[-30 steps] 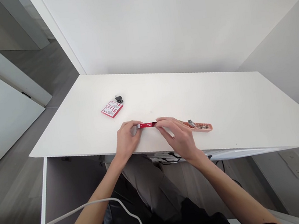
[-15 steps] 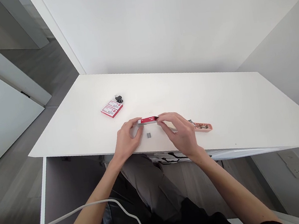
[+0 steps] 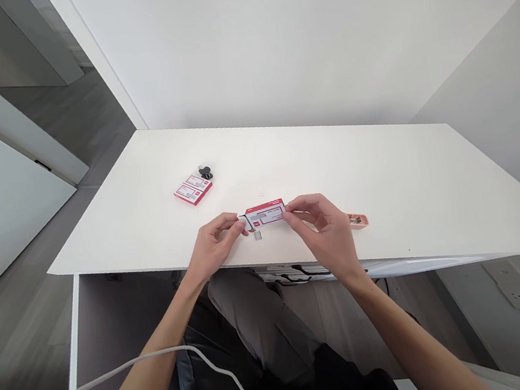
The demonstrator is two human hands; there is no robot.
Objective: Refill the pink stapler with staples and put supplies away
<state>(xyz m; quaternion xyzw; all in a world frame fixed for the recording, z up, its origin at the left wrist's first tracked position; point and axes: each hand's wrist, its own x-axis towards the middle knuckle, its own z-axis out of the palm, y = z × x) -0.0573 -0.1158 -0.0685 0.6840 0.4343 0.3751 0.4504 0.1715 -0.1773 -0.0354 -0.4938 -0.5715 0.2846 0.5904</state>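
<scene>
A small red-and-white staple box (image 3: 267,214) is held between my two hands just above the tabletop. My left hand (image 3: 216,243) pinches its left end, where a white flap (image 3: 245,221) shows. The fingers of my right hand (image 3: 323,228) are closed on its right end. Below the box, a small grey block of staples (image 3: 258,235) lies on the table. Partly hidden behind my right hand is a narrow pink case (image 3: 359,221) with small metal pieces in it.
At the left of the white table (image 3: 382,171) lie two more red-and-white boxes (image 3: 193,189), side by side. A black staple remover (image 3: 205,172) touches or nearly touches them. A pale cable (image 3: 133,364) crosses over my left forearm. The table's front edge runs below my hands.
The box has turned so that its printed broad face shows, with its left end tilted lower. My right hand has shifted slightly right and covers more of the pink case.
</scene>
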